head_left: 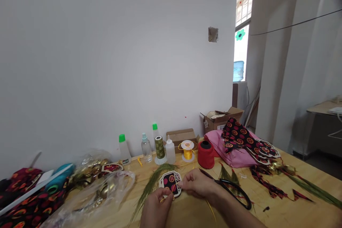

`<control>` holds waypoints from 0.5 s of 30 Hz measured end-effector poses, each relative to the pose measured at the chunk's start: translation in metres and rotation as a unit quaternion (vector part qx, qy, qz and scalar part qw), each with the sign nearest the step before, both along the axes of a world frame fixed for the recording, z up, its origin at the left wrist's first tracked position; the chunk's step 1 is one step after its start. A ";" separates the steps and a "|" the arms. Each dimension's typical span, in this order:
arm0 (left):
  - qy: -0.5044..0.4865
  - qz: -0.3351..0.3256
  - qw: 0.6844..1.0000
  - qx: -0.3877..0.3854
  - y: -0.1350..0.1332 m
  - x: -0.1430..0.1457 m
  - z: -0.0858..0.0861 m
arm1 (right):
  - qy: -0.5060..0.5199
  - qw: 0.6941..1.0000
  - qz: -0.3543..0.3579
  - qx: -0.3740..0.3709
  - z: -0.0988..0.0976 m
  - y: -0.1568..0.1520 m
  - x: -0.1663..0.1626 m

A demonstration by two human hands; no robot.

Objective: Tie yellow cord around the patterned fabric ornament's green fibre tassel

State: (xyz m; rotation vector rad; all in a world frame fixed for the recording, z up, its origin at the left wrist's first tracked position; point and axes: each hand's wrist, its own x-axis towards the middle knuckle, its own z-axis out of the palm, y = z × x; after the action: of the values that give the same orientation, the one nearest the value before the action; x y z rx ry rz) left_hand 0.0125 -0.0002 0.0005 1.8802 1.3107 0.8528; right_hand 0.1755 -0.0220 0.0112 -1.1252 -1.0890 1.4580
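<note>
A flat ornament (171,179) with a white fretwork frame and dark patterned cloth lies on the table in front of me. My left hand (158,207) is at its lower edge, thumb and fingers pinched on a thin yellow cord (211,211). My right hand (196,184) pinches at the ornament's right edge, where an orange-yellow strand runs between the hands. The cord's tail hangs below my right wrist. Exactly what sits between the right fingertips is partly hidden. A green tassel (151,182) curves around the ornament's left side. Black-handled scissors (235,194) lie beside my right forearm.
Behind stand glue bottles (170,151), a green thread spool (159,148), a yellow cord spool (187,151) and a red thread cone (206,155). Plastic bags (107,188) with gold bells lie left. Patterned cloth (235,135), a pink bag (217,142) and a cardboard box (213,123) are right.
</note>
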 end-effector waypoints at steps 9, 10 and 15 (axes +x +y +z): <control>-0.038 -0.054 0.998 -0.010 0.000 0.001 -0.002 | 0.154 0.975 0.149 -0.065 0.008 -0.006 -0.006; -0.041 -0.063 0.997 -0.006 -0.001 0.002 -0.002 | 0.171 0.969 0.160 -0.080 0.007 -0.005 -0.006; -0.053 -0.079 0.995 0.018 -0.004 0.004 0.002 | 0.204 0.967 0.129 -0.086 0.004 -0.005 -0.004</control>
State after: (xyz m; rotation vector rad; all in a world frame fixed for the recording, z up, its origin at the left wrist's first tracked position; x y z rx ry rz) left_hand 0.0164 -0.0046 0.0021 1.9096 1.0744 0.8855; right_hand 0.1712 -0.0269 0.0149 -0.7636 -0.8493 1.9191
